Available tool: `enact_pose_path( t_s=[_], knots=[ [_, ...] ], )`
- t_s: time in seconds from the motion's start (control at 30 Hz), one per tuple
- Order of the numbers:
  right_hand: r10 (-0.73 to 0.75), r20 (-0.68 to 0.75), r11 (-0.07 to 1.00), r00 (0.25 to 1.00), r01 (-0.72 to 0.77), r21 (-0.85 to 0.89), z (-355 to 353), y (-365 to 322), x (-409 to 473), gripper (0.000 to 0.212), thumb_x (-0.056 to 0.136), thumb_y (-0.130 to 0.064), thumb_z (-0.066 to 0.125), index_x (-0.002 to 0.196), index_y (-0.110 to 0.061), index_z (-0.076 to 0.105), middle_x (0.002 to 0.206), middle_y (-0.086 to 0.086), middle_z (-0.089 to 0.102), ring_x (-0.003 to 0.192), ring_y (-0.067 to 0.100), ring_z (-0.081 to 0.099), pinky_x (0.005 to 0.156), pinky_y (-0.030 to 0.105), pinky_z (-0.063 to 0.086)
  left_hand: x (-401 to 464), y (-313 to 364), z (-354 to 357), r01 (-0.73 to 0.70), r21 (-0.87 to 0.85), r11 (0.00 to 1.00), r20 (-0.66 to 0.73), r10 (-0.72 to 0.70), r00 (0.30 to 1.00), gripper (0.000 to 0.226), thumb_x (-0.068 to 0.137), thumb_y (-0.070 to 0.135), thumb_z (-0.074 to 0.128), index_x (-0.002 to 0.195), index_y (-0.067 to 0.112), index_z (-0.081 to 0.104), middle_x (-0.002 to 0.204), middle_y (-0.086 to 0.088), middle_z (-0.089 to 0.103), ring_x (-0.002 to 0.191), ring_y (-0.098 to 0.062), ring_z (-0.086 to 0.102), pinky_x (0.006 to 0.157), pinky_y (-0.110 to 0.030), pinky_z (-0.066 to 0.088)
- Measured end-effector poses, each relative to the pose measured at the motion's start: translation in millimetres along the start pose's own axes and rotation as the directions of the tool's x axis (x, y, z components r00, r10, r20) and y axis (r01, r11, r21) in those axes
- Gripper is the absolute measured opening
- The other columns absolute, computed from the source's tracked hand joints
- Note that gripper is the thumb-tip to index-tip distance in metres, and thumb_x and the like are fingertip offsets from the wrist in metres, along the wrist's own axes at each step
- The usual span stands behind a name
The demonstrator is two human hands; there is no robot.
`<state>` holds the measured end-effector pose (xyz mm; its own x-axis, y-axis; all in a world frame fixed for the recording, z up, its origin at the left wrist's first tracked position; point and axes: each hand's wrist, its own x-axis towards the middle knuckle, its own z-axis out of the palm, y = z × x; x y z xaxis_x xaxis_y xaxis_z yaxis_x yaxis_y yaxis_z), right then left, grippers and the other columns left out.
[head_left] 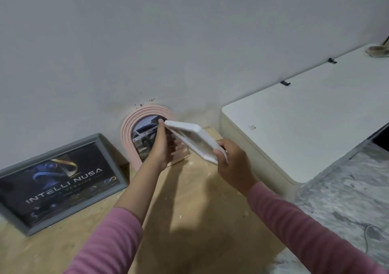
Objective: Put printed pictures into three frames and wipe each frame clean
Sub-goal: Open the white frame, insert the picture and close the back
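A white rectangular frame (194, 140) is tilted in the air above the wooden board, and my right hand (233, 164) grips its near corner. My left hand (161, 145) is raised beside the frame's far edge with fingers extended; what it touches behind the frame is hidden. Behind my left hand a pink arched frame (128, 130) with a car picture leans against the wall. A grey rectangular frame (63, 181) holding a dark "INTELLI NUSA" print leans against the wall at the left.
The frames rest on a light wooden board (189, 210) on the floor by a white wall. A low white cabinet (305, 126) stands at the right, with grey marbled floor (347, 200) in front of it.
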<state>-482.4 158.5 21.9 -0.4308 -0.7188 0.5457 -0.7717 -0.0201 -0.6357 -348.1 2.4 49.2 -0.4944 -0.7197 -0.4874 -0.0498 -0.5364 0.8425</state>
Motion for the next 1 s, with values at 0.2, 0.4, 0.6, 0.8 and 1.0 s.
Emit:
enact_pose_path(
  t_s=[0.2,0.4,0.6,0.8,1.0],
  knots=[
    [-0.29,0.12,0.935,0.949,0.308,-0.177,24.1,-63.3,-34.8,0.022,0.087,-0.014,0.046,0.091,-0.004,0.066,0.084,0.009,0.065,0.076,0.026,0.06,0.063,0.033,0.048,-72.1,1.2,-71.8,0.06,-0.099,0.993,0.037,-0.057,0.998,0.032,0.094,0.036,0.053,0.104,0.006,0.059,0.085,-0.009,0.064,0.062,-0.017,0.07,0.056,-0.031,0.06],
    [-0.427,0.291,0.888,0.856,0.458,-0.044,54.3,-102.7,-86.4,0.015,0.086,-0.015,0.057,0.094,-0.007,0.067,0.093,0.008,0.067,0.084,0.029,0.063,0.08,0.04,0.051,-146.9,-37.5,-151.2,0.039,-0.217,0.975,0.01,-0.038,0.999,0.019,0.096,0.008,0.046,0.107,-0.001,0.059,0.08,-0.01,0.074,0.065,-0.017,0.072,0.059,-0.028,0.06],
    [-0.248,0.237,0.968,0.939,0.246,0.041,74.0,-120.4,-115.5,0.021,0.078,-0.023,0.064,0.092,-0.008,0.066,0.096,0.008,0.064,0.093,0.024,0.058,0.085,0.035,0.047,-217.4,-87.8,-216.6,-0.07,-0.237,0.969,0.023,0.078,0.997,0.014,0.091,0.008,0.054,0.102,0.002,0.059,0.076,-0.005,0.073,0.062,-0.013,0.07,0.056,-0.023,0.057],
    [0.516,0.468,0.716,0.717,-0.661,0.224,91.0,-144.3,-133.1,0.011,0.094,-0.009,0.047,0.093,-0.007,0.058,0.081,0.006,0.06,0.069,0.016,0.056,0.056,0.017,0.046,-255.6,-133.1,-260.0,-0.066,-0.23,0.971,0.03,0.075,0.997,0.044,0.068,0.015,0.076,0.108,0.004,0.061,0.084,-0.005,0.072,0.071,-0.015,0.071,0.065,-0.026,0.059],
    [0.597,0.515,0.598,0.614,-0.769,0.224,99.0,-148.3,-155.8,0.022,0.089,-0.002,0.039,0.069,-0.005,0.046,0.065,0.008,0.037,0.06,0.018,0.035,0.039,0.016,0.03,-270.0,-164.0,-265.7,-0.08,-0.308,0.948,0.016,0.089,0.996,0.056,0.063,0.02,0.086,0.107,0.001,0.058,0.081,-0.006,0.072,0.068,-0.016,0.07,0.06,-0.025,0.057]
  ],
)
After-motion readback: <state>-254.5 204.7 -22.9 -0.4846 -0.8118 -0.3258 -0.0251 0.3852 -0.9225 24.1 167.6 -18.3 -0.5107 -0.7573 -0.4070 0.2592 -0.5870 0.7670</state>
